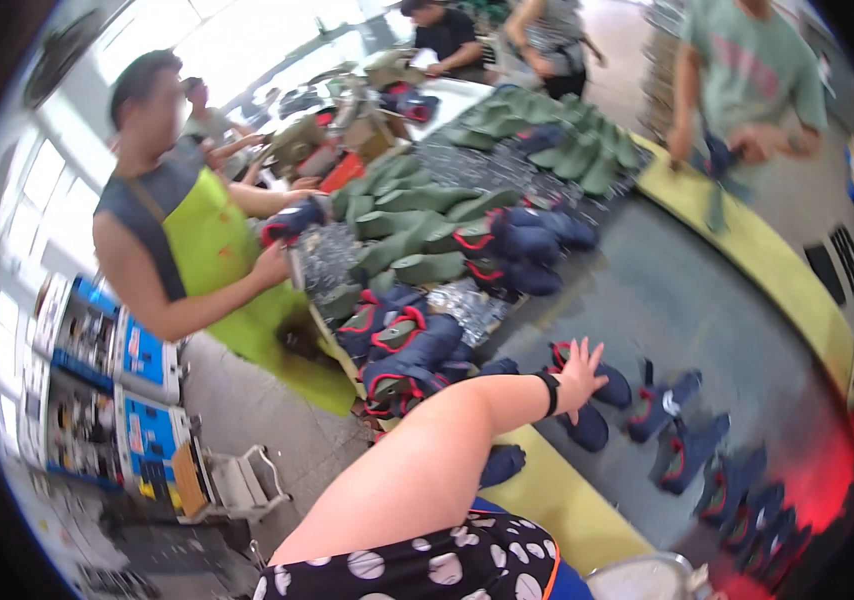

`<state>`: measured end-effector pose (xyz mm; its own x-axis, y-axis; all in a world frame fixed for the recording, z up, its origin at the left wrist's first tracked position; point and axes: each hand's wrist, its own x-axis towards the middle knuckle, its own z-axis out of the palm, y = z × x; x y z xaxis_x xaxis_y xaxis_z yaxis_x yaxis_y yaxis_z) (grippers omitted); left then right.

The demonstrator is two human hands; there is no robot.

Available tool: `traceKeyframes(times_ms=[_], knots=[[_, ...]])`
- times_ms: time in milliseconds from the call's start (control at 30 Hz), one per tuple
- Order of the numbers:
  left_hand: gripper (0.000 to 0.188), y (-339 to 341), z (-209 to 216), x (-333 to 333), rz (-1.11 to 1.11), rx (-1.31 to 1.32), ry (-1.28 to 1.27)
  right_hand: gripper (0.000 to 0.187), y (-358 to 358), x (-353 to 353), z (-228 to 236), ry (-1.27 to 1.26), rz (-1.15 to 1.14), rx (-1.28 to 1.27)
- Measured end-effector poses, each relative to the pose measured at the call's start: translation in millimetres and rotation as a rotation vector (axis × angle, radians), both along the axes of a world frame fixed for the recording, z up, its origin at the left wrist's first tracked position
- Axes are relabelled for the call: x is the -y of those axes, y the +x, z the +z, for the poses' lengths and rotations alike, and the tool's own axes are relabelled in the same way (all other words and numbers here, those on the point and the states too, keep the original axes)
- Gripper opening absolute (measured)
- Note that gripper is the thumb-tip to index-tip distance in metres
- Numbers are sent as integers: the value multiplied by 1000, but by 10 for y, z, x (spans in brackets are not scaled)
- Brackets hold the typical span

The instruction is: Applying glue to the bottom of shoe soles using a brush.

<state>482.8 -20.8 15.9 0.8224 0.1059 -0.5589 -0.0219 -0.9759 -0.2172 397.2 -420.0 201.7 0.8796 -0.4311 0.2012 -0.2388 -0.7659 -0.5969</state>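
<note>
Blue boxes [142, 355] stacked at nine o'clock. Left hand [580, 368], fingers spread, over navy boot [587, 372]; long axis toward four o'clock.

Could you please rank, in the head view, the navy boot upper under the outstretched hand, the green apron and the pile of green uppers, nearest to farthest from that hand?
From the left hand:
1. Navy boot upper, directly beneath the fingers.
2. Green apron, on the co-worker far left.
3. Pile of green uppers, far end of the table.
</note>
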Motion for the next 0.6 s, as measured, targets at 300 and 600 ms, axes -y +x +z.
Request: traceKeyframes(times_ms=[300, 600], knots=[[93, 77, -233, -223, -209, -31, -275, 24, 93, -265, 121, 43, 3, -30], [48, 197, -859, -357, 193, 162, -802, 23, 236, 643, -747, 120, 129, 196]])
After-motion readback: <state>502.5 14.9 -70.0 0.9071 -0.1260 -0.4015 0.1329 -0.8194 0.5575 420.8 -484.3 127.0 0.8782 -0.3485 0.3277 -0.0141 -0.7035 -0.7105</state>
